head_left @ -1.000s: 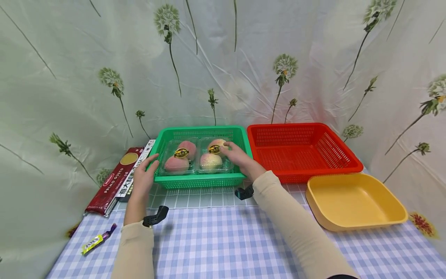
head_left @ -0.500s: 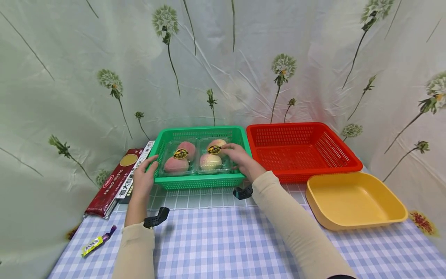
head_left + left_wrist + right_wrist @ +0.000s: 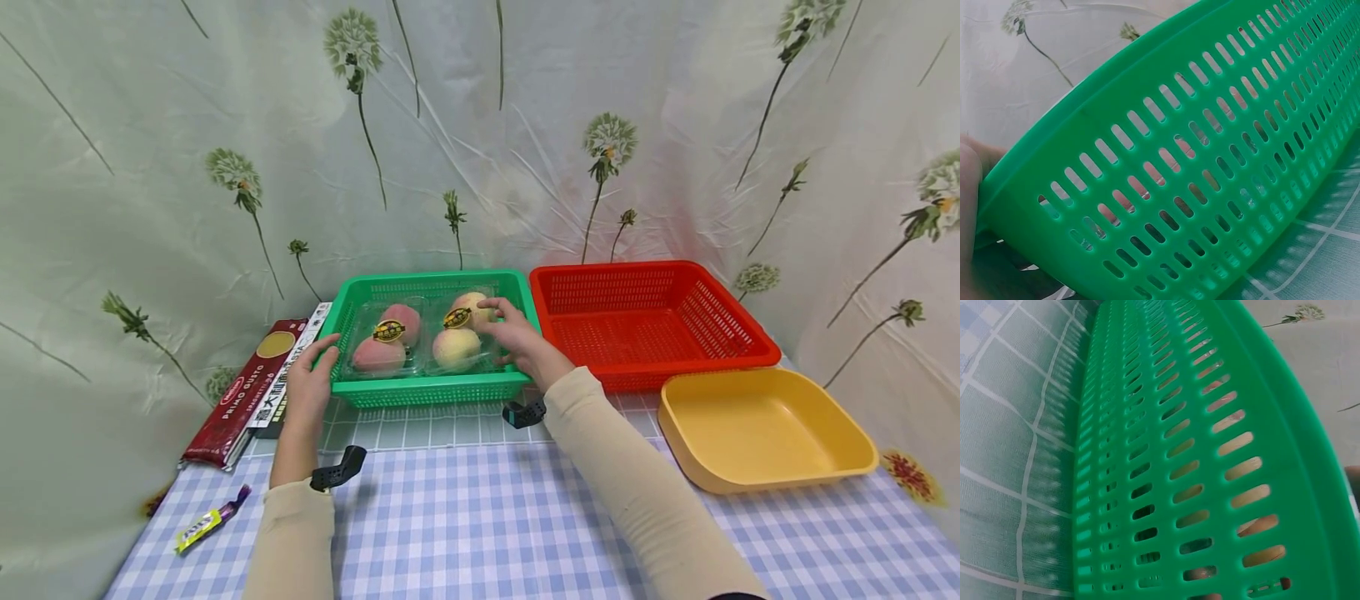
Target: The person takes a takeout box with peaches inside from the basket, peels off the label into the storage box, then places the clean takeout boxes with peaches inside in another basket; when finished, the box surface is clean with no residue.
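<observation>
A green basket (image 3: 431, 392) holds two clear plastic boxes side by side. The left box of peaches (image 3: 378, 353) has two pink fruits under a black-and-gold label; paler, yellowish fruits fill the right box of peaches (image 3: 456, 347). My right hand (image 3: 517, 337) reaches over the basket's near right corner and grips the right side of that box, which sits slightly turned. At the basket's left end, my left hand (image 3: 309, 383) holds the rim with its fingers and thumb. Both wrist views are mostly filled by the slotted basket wall (image 3: 1166, 162), and the right hand's grip is hidden there.
Right of the green basket stands a red basket (image 3: 622, 333), with a yellow tub (image 3: 757, 425) in front of it. Spaghetti packs (image 3: 247, 392) lean at the left. A small candy wrapper (image 3: 213, 521) lies on the checked cloth (image 3: 442, 525). A curtain (image 3: 480, 125) hangs behind.
The right box of peaches has turned a little in the basket, its top shifting right, as my right hand holds it. My left hand has stayed at the rim.
</observation>
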The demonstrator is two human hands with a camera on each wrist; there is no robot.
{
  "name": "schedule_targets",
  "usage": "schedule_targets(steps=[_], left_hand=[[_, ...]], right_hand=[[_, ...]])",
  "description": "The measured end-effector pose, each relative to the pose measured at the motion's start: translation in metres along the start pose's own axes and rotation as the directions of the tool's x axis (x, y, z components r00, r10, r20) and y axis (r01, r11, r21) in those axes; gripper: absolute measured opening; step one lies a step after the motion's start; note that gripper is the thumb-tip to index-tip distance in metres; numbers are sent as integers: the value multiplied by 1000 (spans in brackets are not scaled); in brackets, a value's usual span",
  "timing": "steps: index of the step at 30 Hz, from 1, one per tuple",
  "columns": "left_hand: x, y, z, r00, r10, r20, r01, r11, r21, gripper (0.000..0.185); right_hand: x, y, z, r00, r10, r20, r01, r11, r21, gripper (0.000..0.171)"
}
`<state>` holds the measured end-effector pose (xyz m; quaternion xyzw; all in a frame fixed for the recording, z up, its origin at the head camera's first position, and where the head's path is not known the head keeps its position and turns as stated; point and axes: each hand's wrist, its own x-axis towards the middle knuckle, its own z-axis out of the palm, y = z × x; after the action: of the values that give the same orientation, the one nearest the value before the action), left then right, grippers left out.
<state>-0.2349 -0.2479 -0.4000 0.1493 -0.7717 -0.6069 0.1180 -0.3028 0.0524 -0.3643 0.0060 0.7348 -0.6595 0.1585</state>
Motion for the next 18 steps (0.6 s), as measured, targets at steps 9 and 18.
schedule_targets(steps=[9,18], left_hand=[[-1,1,1,1000,-2,8,2,1000,0,43],[-1,0,-1,1000,7,2,-7,1000,2,43]], right_hand=[[1,0,0,1000,21,-6,-21,999,-39,53],[-2,-2,1,1000,14,-4,-14,1000,-10,58]])
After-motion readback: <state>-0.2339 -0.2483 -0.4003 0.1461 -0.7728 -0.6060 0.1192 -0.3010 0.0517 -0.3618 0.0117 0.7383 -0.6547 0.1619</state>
